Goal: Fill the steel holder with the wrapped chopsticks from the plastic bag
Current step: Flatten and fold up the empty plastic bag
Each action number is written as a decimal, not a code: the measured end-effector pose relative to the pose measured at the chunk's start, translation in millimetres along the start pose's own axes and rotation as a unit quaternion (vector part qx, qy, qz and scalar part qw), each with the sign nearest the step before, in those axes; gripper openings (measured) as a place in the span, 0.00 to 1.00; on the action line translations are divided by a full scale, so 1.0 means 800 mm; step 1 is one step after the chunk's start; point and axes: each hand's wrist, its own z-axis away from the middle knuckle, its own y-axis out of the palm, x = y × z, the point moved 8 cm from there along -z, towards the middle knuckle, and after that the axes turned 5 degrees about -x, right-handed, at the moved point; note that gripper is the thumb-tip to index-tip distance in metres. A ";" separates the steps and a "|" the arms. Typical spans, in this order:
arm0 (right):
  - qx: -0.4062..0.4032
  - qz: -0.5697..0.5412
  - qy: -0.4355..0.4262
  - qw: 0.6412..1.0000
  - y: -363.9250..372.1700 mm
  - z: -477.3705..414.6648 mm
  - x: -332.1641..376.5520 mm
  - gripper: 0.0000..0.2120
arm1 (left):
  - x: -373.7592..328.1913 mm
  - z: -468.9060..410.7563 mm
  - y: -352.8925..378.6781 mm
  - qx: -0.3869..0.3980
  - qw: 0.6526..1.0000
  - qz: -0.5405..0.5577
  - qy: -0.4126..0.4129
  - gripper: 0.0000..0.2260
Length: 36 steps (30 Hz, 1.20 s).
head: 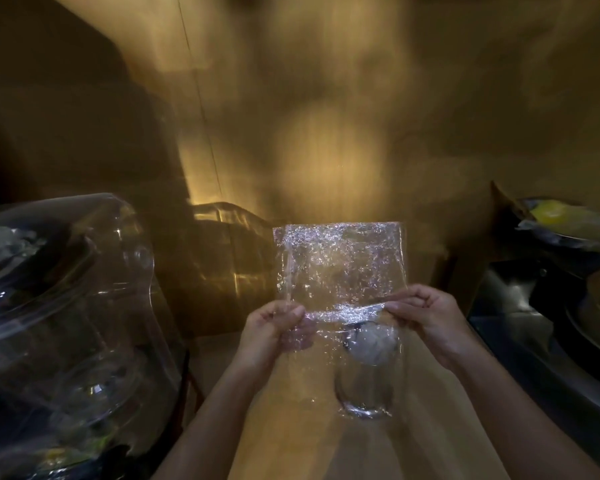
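Plastic bag point(340, 268) held up flat above steel holder point(366, 368), long axis vertical, far edge pointing away. Left hand point(274, 327) and right hand point(426, 317) pinch bag's sides closed-fingered. Holder upright below bag, contents blurred, possibly wrapped chopsticks.

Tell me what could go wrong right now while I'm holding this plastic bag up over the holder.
The plastic bag is pinched only at its edges by the left hand and right hand, so the thin film could slip or tear. The steel holder stands directly below, seen through the bag; a downward pull might knock it over. The light is dim and the picture blurred, so I cannot tell whether any chopsticks remain inside.
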 end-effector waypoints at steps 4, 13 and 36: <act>0.006 0.005 0.003 1.000 -0.010 0.003 -0.002 0.11 | 0.008 -0.003 0.003 0.028 0.998 -0.046 -0.021 0.04; 0.010 0.066 0.033 0.997 -0.028 0.016 -0.021 0.07 | 0.007 -0.001 0.002 -0.014 0.999 -0.046 0.003 0.06; -0.010 -0.042 0.037 0.998 -0.084 0.031 -0.034 0.07 | -0.009 -0.008 0.038 0.065 0.996 -0.061 -0.023 0.11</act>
